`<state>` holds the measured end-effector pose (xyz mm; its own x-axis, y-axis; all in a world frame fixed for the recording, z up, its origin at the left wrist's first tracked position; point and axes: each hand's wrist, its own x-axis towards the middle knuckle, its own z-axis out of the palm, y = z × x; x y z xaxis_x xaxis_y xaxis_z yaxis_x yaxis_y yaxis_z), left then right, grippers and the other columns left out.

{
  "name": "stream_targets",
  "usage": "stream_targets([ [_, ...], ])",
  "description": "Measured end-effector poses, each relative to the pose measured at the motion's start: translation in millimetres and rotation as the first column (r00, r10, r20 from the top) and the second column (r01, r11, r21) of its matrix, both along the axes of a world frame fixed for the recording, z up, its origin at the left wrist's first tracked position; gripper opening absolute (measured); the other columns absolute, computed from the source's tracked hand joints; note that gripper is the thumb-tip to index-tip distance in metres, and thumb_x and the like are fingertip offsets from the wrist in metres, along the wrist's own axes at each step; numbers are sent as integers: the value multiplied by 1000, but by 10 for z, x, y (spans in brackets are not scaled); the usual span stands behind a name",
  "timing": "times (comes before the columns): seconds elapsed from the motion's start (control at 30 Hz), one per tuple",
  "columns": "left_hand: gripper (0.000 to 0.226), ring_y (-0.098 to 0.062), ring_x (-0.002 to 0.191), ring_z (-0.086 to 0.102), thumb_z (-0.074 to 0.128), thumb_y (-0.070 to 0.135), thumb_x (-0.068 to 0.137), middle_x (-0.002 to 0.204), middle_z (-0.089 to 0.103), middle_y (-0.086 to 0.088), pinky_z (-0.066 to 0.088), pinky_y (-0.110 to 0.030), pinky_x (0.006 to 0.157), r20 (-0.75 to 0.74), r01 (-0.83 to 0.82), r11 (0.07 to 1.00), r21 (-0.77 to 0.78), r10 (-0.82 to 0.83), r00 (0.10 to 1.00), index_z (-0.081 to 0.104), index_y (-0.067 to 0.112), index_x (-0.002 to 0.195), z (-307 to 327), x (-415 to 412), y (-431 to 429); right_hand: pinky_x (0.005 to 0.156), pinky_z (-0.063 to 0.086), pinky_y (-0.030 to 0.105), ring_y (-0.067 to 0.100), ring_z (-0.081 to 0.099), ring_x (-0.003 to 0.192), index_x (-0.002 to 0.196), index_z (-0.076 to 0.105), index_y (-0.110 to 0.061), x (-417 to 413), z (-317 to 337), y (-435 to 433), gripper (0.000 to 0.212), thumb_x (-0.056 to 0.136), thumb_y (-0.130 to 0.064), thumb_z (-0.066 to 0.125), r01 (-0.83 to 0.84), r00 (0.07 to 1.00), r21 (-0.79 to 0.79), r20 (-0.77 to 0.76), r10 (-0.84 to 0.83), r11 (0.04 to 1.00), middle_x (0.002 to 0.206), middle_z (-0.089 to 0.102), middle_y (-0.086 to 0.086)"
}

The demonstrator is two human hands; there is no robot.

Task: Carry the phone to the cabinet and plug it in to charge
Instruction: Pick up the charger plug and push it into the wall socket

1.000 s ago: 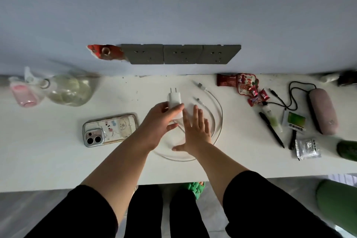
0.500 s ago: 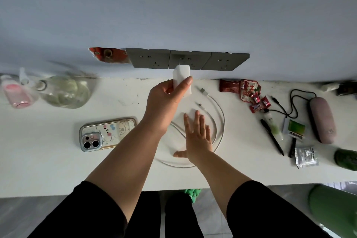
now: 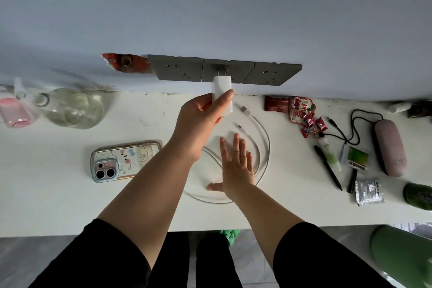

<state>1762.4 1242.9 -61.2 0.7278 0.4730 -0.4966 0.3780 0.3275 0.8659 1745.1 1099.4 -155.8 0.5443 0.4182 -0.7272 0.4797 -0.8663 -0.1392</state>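
Observation:
My left hand [image 3: 201,116] grips a white charger plug [image 3: 221,88] and holds it up at the middle grey wall socket [image 3: 228,70], its prongs at the socket's slots. My right hand [image 3: 236,163] lies flat, fingers spread, on the coiled white cable [image 3: 264,147] on the white cabinet top [image 3: 58,194]. The cable's two connector ends lie loose just beyond my fingers. The phone [image 3: 125,161], in a clear case with cartoon stickers, lies face down to the left of my arms, touched by neither hand.
A glass bottle [image 3: 72,109] and a pink bottle [image 3: 14,112] lie at the back left. To the right are candy wrappers [image 3: 301,110], pens [image 3: 327,167], a pink case [image 3: 389,146] with a black cord, a foil packet [image 3: 369,192] and a green object [image 3: 418,196].
My left hand lifted the charger plug off the cabinet top and raised it to the middle wall socket. My right hand stayed flat on the cable. The phone has not moved.

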Motion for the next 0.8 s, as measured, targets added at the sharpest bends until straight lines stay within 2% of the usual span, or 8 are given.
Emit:
stream_targets([
  [0.07, 33, -26, 93, 71, 71, 57, 67, 79, 75, 0, 57, -36, 84, -2, 1, 999, -49, -1, 1000, 75, 25, 74, -18, 13, -1, 117, -11, 47, 31, -33, 142, 144, -32, -25, 4, -6, -1, 132, 69, -57, 73, 2, 1000, 6, -6, -2, 1000, 150, -42, 12],
  [0.17, 27, -21, 96, 72, 73, 52, 69, 80, 75, 6, 56, -29, 80, 3, -12, 995, -101, 12, 1000, 75, 26, 76, -12, 38, 8, 118, -12, 47, 30, -35, 141, 144, -31, -26, 6, -19, -6, 132, 69, -57, 73, 7, 1000, 12, -15, -7, 1000, 148, -45, 10],
  [0.33, 19, -20, 95, 70, 72, 36, 80, 75, 74, 5, 57, -29, 81, 1, -65, 974, -216, 67, 998, 75, 21, 69, 34, 91, -8, 118, -12, 47, 30, -35, 141, 144, -32, -26, 5, -37, -13, 133, 69, -57, 74, 3, 1000, 12, -10, -3, 1000, 150, -43, 11],
  [0.47, 20, -23, 95, 67, 72, 29, 82, 74, 72, 1, 56, -32, 88, -4, -102, 947, -303, 106, 994, 75, 20, 65, 60, 118, -6, 119, -11, 47, 30, -34, 142, 144, -32, -26, 7, -37, -14, 133, 69, -58, 73, 1, 1000, 6, -4, -1, 1000, 151, -42, 11],
  [0.6, 22, -23, 94, 67, 72, 30, 82, 69, 72, 6, 57, -31, 85, 4, -99, 954, -283, 104, 995, 77, 24, 61, 53, 110, 39, 119, -11, 47, 30, -34, 142, 143, -33, -26, 5, -48, -16, 133, 69, -59, 72, -2, 1000, 5, -2, 2, 1000, 151, -42, 11],
  [0.8, 22, -23, 88, 66, 74, 32, 80, 70, 68, 1, 58, -34, 85, -28, -143, 953, -268, 141, 990, 73, 20, 61, 52, 144, 16, 118, -11, 47, 30, -33, 142, 142, -34, -26, 3, -48, -25, 133, 69, -60, 72, 0, 1000, 11, -3, 0, 1000, 151, -41, 10],
])
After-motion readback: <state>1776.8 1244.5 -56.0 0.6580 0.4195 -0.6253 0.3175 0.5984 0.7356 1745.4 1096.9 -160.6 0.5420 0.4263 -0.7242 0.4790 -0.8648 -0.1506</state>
